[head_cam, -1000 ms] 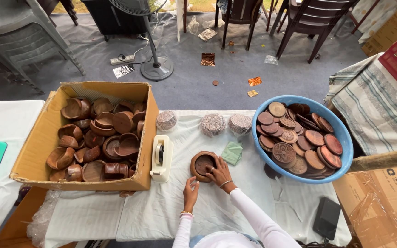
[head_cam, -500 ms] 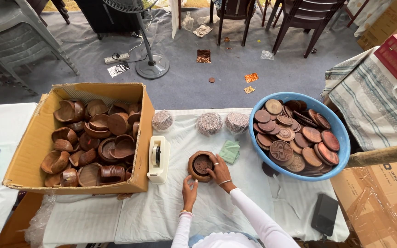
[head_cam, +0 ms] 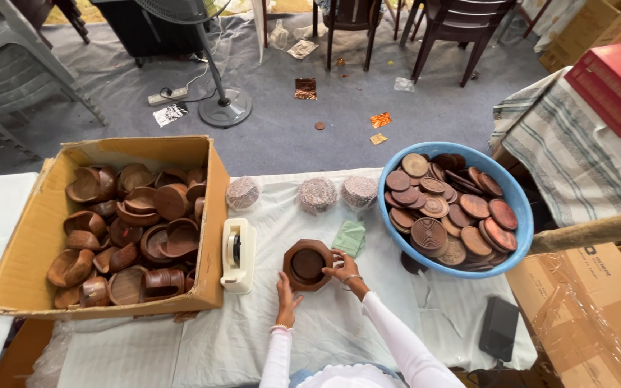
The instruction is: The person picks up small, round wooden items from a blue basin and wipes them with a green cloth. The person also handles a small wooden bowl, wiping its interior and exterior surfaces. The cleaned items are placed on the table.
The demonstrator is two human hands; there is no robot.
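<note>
I am keeping both hands on the wooden bowl at the worktop's centre, my right hand gripping its three o'clock rim while my left hand, having slid up, is touching its seven o'clock edge.

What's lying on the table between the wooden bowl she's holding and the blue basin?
In the head view, a folded green cloth lies between the bowl and the basin.

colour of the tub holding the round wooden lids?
Blue. The plastic tub sits right of the right hand, clearest in the head view.
</note>
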